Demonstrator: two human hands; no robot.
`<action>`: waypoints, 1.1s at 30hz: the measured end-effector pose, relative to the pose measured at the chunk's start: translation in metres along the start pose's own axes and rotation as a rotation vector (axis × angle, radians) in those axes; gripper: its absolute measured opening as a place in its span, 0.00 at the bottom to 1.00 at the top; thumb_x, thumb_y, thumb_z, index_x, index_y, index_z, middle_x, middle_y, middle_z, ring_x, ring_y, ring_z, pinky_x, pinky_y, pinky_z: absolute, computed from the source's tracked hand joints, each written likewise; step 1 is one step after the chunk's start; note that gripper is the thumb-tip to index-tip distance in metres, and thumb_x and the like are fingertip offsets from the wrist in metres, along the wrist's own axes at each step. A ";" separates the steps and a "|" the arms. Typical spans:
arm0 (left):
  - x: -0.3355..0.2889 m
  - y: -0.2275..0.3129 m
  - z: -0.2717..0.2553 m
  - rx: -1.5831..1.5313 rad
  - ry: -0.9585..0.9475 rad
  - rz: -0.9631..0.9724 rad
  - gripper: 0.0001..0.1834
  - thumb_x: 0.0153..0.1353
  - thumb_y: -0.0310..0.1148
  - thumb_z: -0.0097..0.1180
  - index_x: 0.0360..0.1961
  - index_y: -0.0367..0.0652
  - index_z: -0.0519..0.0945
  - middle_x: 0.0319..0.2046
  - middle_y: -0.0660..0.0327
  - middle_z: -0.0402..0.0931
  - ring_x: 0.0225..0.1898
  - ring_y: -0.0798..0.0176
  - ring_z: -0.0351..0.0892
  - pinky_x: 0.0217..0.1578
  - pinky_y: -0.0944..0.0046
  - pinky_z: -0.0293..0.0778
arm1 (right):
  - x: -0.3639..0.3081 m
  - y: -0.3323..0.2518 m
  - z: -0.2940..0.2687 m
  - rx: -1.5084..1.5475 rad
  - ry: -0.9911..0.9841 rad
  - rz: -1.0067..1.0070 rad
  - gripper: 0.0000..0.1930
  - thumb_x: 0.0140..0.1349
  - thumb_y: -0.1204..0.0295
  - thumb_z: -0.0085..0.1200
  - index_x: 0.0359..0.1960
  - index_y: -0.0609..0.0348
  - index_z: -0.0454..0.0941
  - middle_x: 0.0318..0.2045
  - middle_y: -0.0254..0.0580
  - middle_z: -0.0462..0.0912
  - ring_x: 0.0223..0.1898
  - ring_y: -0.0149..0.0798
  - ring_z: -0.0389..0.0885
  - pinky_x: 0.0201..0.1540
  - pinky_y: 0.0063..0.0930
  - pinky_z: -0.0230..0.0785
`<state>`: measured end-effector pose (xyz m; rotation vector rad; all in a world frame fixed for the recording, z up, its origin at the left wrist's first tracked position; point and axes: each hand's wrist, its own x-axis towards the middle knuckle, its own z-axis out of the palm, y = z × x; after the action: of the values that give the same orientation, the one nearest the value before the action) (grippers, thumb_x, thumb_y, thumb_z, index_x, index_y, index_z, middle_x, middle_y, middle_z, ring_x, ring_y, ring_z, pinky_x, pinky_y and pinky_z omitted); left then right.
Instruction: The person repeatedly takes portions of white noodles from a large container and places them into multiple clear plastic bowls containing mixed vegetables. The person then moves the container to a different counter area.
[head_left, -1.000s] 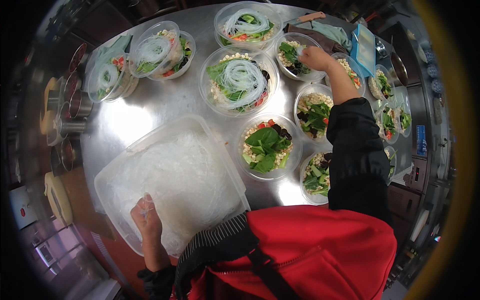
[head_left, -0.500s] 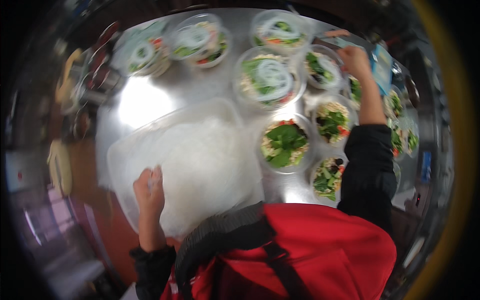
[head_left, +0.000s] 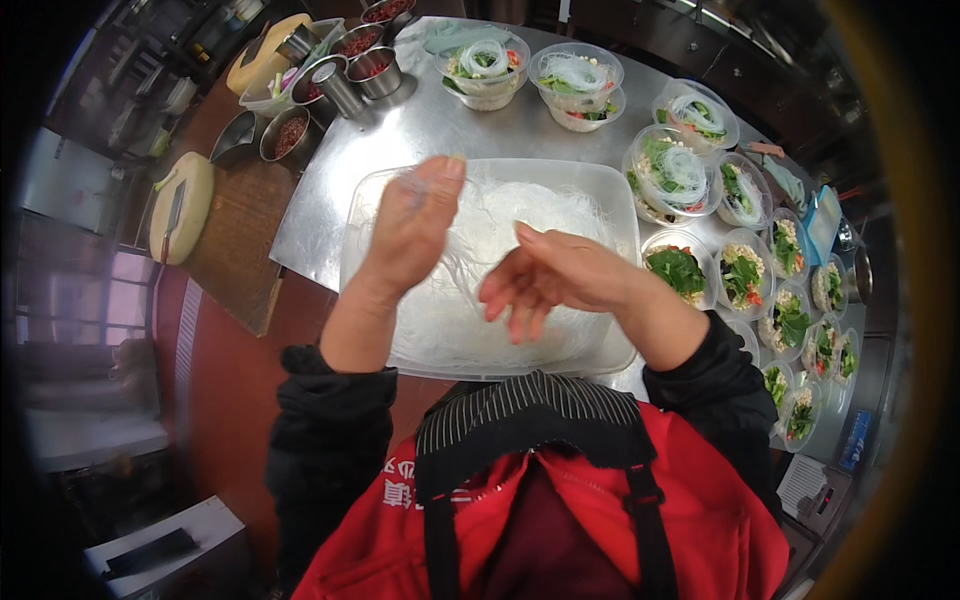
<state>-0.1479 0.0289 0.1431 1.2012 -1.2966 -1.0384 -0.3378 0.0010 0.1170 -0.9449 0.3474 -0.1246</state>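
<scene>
Handling noodles: thin, translucent noodles (head_left: 440, 325) heaped in tub; look wet, soft, probably slippery, light per bunch, heavier as a mass; likely tangle, snap if yanked.
Grip spot: best gathered as a loose bunch from top of heap, fingers closed around many strands; a pinch would likely let some slide.
Left hand: left hand (head_left: 418, 215) raised over tub's left part, fingers folded together on a few wispy strands; exact amount hidden.
Right hand: right hand (head_left: 560, 270) over tub's right part, fingers parted and loosely curled, no bunch seen in it.
Tub: translucent tub (head_left: 627, 215), rectangular, near table edge, walls look flexible.
Right of tub: salad bowl (head_left: 676, 270) just beside, greens on top; noodle-topped bowl (head_left: 672, 175) behind it.
Surface: steel table (head_left: 320, 210), shiny.
</scene>
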 end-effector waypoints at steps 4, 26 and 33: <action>-0.019 -0.021 0.012 0.655 0.036 0.747 0.09 0.54 0.32 0.49 0.19 0.42 0.69 0.14 0.58 0.62 0.18 0.55 0.63 0.21 0.62 0.63 | 0.043 0.026 0.022 0.393 -0.052 -0.018 0.40 0.60 0.39 0.22 0.45 0.71 0.68 0.41 0.52 0.76 0.40 0.47 0.77 0.40 0.34 0.72; -0.069 -0.045 -0.067 0.436 -0.110 0.375 0.50 0.37 0.37 0.64 0.61 0.37 0.51 0.60 0.48 0.52 0.62 0.48 0.50 0.60 0.56 0.49 | 0.007 -0.028 0.046 -0.326 0.609 -0.032 0.14 0.61 0.61 0.45 0.21 0.54 0.65 0.13 0.23 0.57 0.13 0.20 0.52 0.14 0.16 0.41; -0.034 0.001 -0.045 0.378 -0.222 0.505 0.56 0.39 0.44 0.65 0.61 0.28 0.43 0.61 0.40 0.46 0.63 0.45 0.46 0.61 0.58 0.47 | -0.011 -0.067 0.107 -0.340 0.545 -0.369 0.16 0.62 0.63 0.42 0.19 0.58 0.64 0.11 0.24 0.52 0.11 0.21 0.48 0.13 0.17 0.37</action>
<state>-0.1050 0.0650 0.1433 0.9615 -1.9118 -0.5813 -0.3082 0.0468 0.2313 -1.3021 0.7088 -0.6861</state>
